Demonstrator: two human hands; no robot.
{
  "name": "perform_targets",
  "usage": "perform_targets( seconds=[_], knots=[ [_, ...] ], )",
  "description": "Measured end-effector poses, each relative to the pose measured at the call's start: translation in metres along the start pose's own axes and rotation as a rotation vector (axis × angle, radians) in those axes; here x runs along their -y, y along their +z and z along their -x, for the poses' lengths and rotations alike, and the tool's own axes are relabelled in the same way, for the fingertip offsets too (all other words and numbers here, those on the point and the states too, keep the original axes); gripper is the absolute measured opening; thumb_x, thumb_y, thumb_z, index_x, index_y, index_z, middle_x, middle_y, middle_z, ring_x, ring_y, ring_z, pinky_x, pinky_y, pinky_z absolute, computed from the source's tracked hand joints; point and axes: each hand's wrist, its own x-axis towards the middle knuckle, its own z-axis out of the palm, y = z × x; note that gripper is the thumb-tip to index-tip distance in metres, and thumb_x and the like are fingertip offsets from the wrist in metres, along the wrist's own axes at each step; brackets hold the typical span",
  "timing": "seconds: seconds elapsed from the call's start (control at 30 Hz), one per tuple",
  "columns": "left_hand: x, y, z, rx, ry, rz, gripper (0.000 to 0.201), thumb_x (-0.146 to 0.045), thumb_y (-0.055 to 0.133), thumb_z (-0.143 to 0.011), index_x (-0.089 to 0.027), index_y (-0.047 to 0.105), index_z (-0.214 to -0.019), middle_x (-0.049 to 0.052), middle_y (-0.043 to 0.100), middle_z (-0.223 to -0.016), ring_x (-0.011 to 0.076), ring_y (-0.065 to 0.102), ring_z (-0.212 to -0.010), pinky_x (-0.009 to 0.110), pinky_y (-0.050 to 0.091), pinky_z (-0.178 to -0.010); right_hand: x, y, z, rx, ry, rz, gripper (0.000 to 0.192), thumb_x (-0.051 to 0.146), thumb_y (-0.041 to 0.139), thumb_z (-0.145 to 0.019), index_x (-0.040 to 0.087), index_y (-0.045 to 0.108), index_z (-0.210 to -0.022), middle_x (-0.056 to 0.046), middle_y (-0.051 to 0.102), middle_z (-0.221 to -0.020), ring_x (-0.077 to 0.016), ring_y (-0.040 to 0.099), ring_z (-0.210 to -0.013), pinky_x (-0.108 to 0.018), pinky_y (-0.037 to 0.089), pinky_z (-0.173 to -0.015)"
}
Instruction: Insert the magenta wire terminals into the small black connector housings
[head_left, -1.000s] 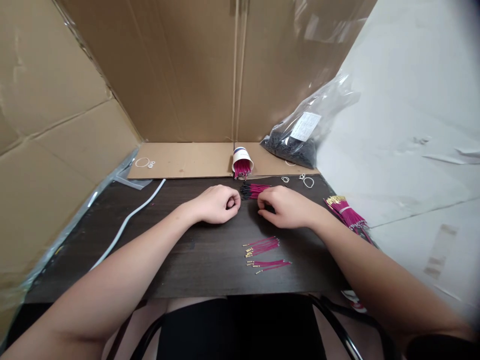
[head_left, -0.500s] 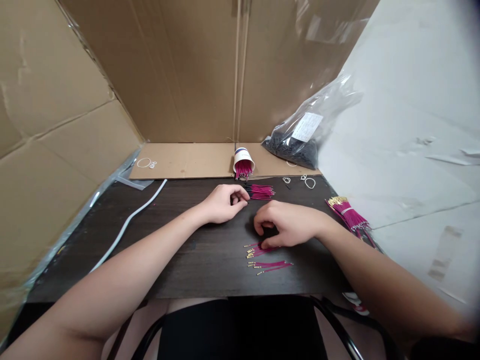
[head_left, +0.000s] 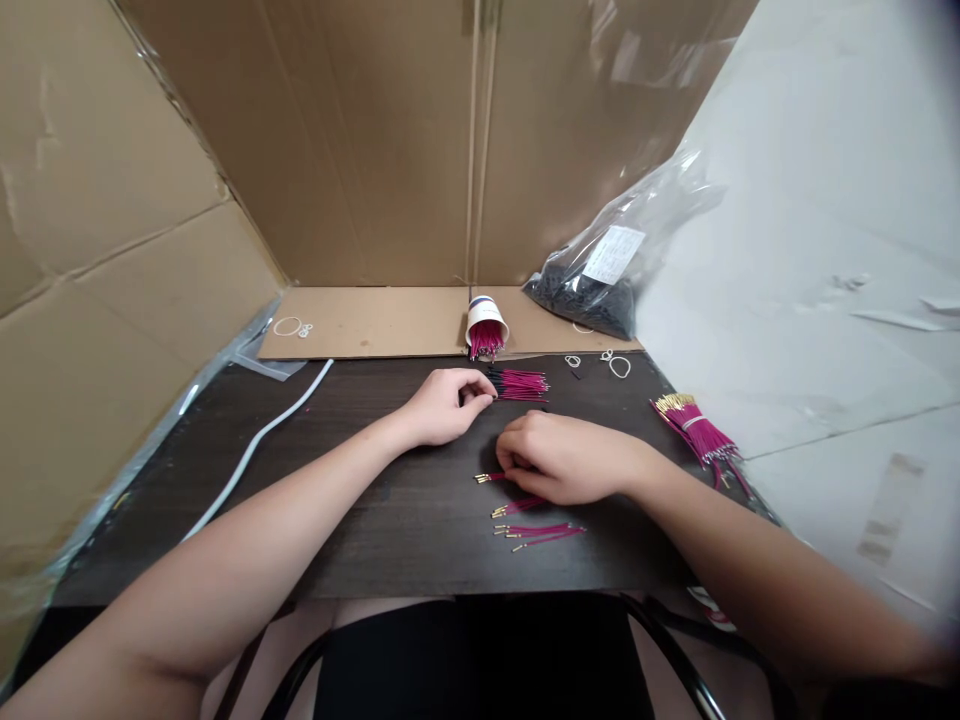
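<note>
Magenta wires [head_left: 486, 477] sit pinched in the right hand [head_left: 559, 458]'s grip; left hand [head_left: 444, 404] pinches the far pile [head_left: 519, 383].

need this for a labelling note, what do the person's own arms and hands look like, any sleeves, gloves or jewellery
Both forearms are bare up to the frame edge: no sleeves show. The left hand and right hand wear no gloves, and no rings, watch or bracelets are visible. No markings show on either arm.
</note>
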Motion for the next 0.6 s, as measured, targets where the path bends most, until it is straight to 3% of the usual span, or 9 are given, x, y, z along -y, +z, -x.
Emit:
perform_targets(
  seconds=[0.17,0.6],
  knots=[
    [0.0032,0.0016,-0.0012,-0.023,-0.006,0.025,0.021,-0.033,0.072,-0.096,-0.015,0.081,-0.102,0.005,0.074,-0.083,0.0144,0.055,-0.068,0.029,0.042,-0.066,-0.0034,0.0031,-0.0022,-0.051,0.004,0.02,0.014,0.002,0.078,-0.096,0.013,0.068,-0.094,-0.003,0.065,-0.095,-0.0149,0.056,-0.082,-0.027,0.041,-0.078],
    [0.0018,0.0015,-0.0015,-0.013,-0.014,0.023,0.018,-0.029,0.075,-0.094,-0.013,0.08,-0.101,0.003,0.069,-0.077,0.0115,0.048,-0.062,0.028,0.04,-0.064,-0.0008,0.0052,-0.0033,-0.003,0.019,0.053,0.011,0.006,0.071,-0.104,0.012,0.067,-0.097,-0.005,0.065,-0.098,-0.0171,0.054,-0.088,-0.03,0.038,-0.085]
  ],
)
